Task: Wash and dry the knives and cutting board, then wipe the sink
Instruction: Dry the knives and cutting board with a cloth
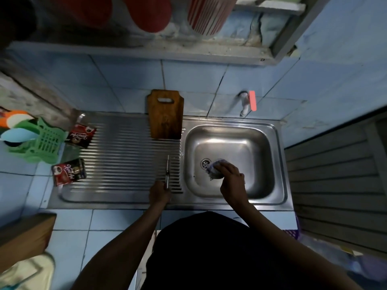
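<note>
Two coffee sachets (69,173) lie at the drainboard's (125,147) left edge; the cutting board (165,115) leans upright at its back edge, probably to drain. Near its right edge the left hand (159,192) curls around a knife (167,172), steadying it, while the right hand (229,174) presses a bunched cloth (213,171) beside the sink's (272,155) drain (205,163), apparently wiping.

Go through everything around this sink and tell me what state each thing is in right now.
Wooden cutting board: upright, leaning on the tiled wall.
Steel knife: on the ribbed drainboard, gripped by the left hand.
Crumpled cloth: pressed into the steel sink basin by the right hand.
Tap with orange handle: no water visible.
</note>
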